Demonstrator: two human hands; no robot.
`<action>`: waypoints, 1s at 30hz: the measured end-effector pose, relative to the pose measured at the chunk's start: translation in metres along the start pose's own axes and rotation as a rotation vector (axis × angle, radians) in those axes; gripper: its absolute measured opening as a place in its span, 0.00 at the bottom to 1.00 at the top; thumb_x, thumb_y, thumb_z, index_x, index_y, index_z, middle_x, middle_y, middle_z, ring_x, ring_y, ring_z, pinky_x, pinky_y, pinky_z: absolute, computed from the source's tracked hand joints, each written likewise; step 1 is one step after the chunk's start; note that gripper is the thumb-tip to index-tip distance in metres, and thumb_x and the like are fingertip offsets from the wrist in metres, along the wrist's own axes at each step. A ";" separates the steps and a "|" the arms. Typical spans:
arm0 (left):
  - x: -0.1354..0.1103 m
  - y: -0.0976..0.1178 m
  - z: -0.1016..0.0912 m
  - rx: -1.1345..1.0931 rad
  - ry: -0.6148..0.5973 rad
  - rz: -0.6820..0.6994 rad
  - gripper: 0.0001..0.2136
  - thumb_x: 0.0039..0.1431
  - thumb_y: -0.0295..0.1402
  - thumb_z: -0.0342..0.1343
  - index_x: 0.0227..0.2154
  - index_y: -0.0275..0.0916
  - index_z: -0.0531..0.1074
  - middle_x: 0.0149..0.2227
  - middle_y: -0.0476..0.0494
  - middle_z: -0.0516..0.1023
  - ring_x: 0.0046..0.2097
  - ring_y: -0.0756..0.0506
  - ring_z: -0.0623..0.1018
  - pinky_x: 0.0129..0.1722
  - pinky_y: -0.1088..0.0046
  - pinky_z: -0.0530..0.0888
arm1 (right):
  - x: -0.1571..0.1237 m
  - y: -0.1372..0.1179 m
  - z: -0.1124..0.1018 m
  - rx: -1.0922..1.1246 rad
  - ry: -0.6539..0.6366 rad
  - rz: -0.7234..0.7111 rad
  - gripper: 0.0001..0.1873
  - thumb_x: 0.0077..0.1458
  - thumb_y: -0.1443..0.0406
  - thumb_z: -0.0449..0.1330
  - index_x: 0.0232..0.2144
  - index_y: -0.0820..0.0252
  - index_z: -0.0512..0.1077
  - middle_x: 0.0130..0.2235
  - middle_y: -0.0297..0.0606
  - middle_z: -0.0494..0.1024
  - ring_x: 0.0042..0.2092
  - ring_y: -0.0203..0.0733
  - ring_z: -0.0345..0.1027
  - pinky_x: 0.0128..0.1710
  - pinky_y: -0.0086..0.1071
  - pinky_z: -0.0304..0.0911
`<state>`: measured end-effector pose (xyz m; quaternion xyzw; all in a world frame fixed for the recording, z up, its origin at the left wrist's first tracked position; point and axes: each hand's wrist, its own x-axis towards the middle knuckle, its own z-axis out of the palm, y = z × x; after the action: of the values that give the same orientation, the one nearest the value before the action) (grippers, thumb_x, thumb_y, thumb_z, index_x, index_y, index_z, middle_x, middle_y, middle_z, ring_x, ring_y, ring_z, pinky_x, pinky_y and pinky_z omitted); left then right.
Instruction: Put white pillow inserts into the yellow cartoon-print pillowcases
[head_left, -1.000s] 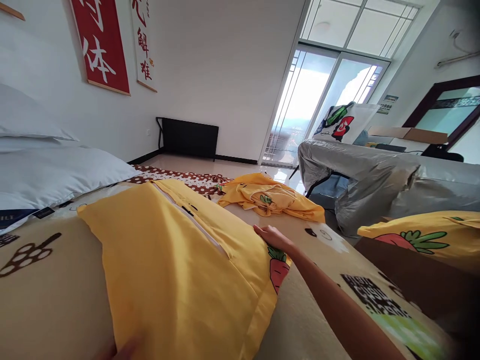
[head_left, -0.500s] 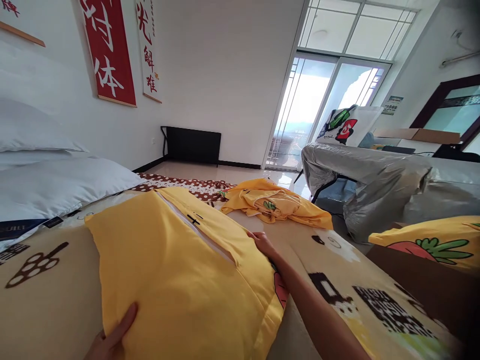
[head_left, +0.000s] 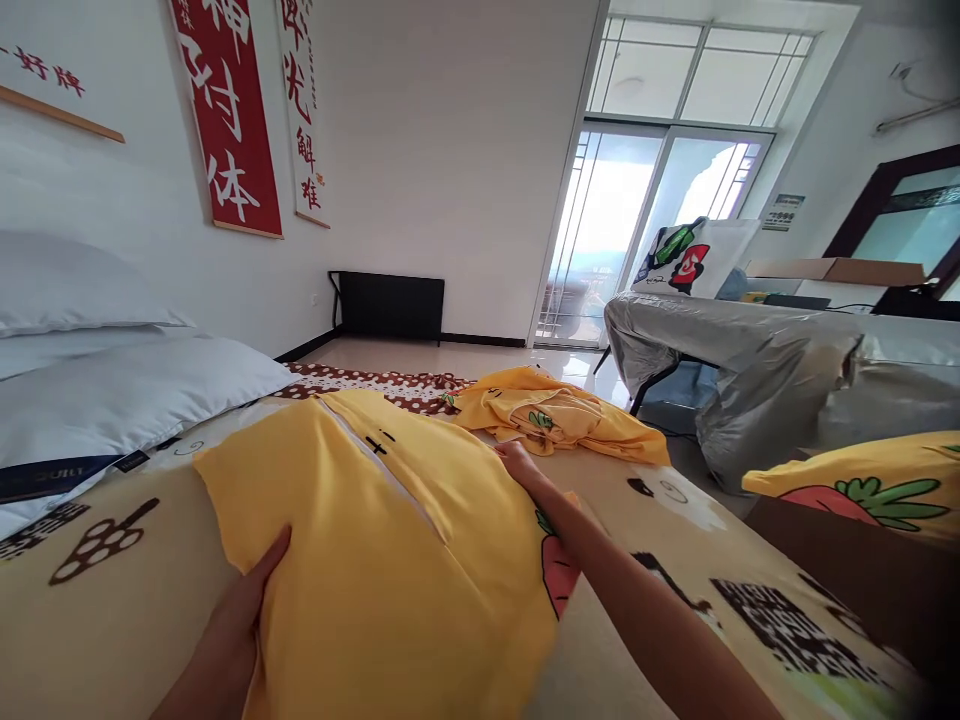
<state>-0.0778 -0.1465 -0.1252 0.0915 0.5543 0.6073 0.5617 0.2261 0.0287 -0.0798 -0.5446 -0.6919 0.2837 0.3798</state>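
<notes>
A yellow pillowcase with a carrot print (head_left: 390,560) lies in front of me on the bed, stuffed with a pillow, its opening showing white along the middle. My left hand (head_left: 244,610) presses against its left edge, thumb up, fingers tucked under the cloth. My right hand (head_left: 517,462) rests on the far right edge of the pillowcase, fingers curled over the fabric. A second yellow pillowcase (head_left: 559,415) lies crumpled farther back on the bed.
White pillows (head_left: 112,385) are stacked at the left. The bed sheet (head_left: 675,560) has a cartoon print. A silver-covered table (head_left: 757,345) stands at the right, and another carrot-print pillow (head_left: 862,485) lies at the right edge. Red banners hang on the wall.
My left hand has slid up along the pillowcase's left edge into view. My right hand has moved farther along the far edge. The view has tilted down a little.
</notes>
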 end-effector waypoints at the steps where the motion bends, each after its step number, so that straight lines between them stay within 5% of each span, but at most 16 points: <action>1: 0.003 0.006 0.000 -0.021 0.018 -0.001 0.31 0.50 0.33 0.63 0.58 0.38 0.63 0.36 0.39 0.81 0.37 0.37 0.81 0.40 0.60 0.78 | 0.003 -0.018 -0.003 -0.028 0.058 -0.020 0.23 0.44 0.52 0.56 0.10 0.59 0.55 0.16 0.31 0.55 0.25 0.34 0.51 0.25 0.29 0.50; 4: 0.007 0.019 -0.010 -0.094 -0.020 0.041 0.28 0.53 0.30 0.59 0.58 0.37 0.62 0.32 0.41 0.81 0.38 0.37 0.80 0.37 0.61 0.79 | 0.003 -0.069 -0.026 -0.047 0.224 -0.184 0.23 0.50 0.54 0.52 0.13 0.59 0.51 0.18 0.30 0.51 0.25 0.32 0.47 0.26 0.29 0.46; 8: 0.001 0.026 -0.011 -0.284 -0.080 0.244 0.23 0.56 0.35 0.55 0.56 0.42 0.65 0.35 0.45 0.82 0.47 0.38 0.77 0.42 0.66 0.78 | -0.017 -0.110 -0.077 -0.111 0.660 -0.600 0.22 0.56 0.54 0.49 0.16 0.59 0.53 0.18 0.27 0.51 0.23 0.30 0.45 0.25 0.27 0.46; 13: 0.002 0.042 0.033 -0.421 -0.269 0.362 0.15 0.60 0.34 0.50 0.49 0.41 0.71 0.39 0.46 0.81 0.57 0.41 0.70 0.53 0.67 0.72 | -0.032 -0.121 -0.145 -0.401 1.051 -0.856 0.20 0.58 0.56 0.49 0.19 0.59 0.61 0.15 0.27 0.55 0.20 0.30 0.48 0.24 0.27 0.47; 17: 0.007 0.069 0.066 -0.535 -0.657 0.501 0.26 0.56 0.54 0.48 0.49 0.41 0.71 0.49 0.43 0.76 0.59 0.41 0.66 0.57 0.63 0.68 | -0.036 -0.124 -0.193 -0.562 1.181 -0.908 0.24 0.58 0.52 0.47 0.15 0.57 0.54 0.14 0.27 0.51 0.19 0.30 0.46 0.23 0.29 0.45; 20: 0.012 0.072 0.083 -0.623 -0.648 0.561 0.21 0.59 0.49 0.49 0.51 0.46 0.69 0.52 0.47 0.74 0.58 0.44 0.68 0.58 0.65 0.66 | -0.040 -0.130 -0.213 -0.597 1.111 -0.835 0.24 0.58 0.50 0.46 0.16 0.56 0.53 0.14 0.27 0.50 0.19 0.31 0.46 0.23 0.30 0.46; 24: 0.024 0.038 0.100 -0.703 -0.513 0.531 0.16 0.64 0.36 0.44 0.53 0.52 0.68 0.50 0.53 0.76 0.55 0.47 0.71 0.56 0.69 0.68 | -0.037 -0.138 -0.216 -0.689 0.867 -0.833 0.22 0.58 0.53 0.46 0.18 0.57 0.56 0.19 0.32 0.59 0.25 0.35 0.55 0.29 0.31 0.51; 27: 0.037 0.006 0.100 -0.698 -0.496 0.433 0.18 0.64 0.39 0.41 0.53 0.53 0.67 0.48 0.53 0.77 0.53 0.46 0.73 0.53 0.67 0.72 | -0.034 -0.146 -0.201 -0.703 0.734 -0.767 0.20 0.59 0.55 0.45 0.21 0.58 0.60 0.24 0.36 0.67 0.30 0.39 0.60 0.32 0.32 0.52; 30: 0.054 -0.019 0.092 -0.557 -0.543 0.430 0.20 0.61 0.48 0.43 0.52 0.54 0.68 0.45 0.52 0.79 0.51 0.44 0.74 0.51 0.63 0.72 | -0.036 -0.159 -0.166 -0.591 0.479 -0.614 0.22 0.62 0.53 0.39 0.34 0.57 0.67 0.31 0.36 0.73 0.33 0.41 0.65 0.32 0.31 0.54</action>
<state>-0.0184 -0.0565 -0.1331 0.2060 0.1703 0.7906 0.5509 0.2836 -0.0491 0.1319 -0.4500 -0.7646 -0.1832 0.4235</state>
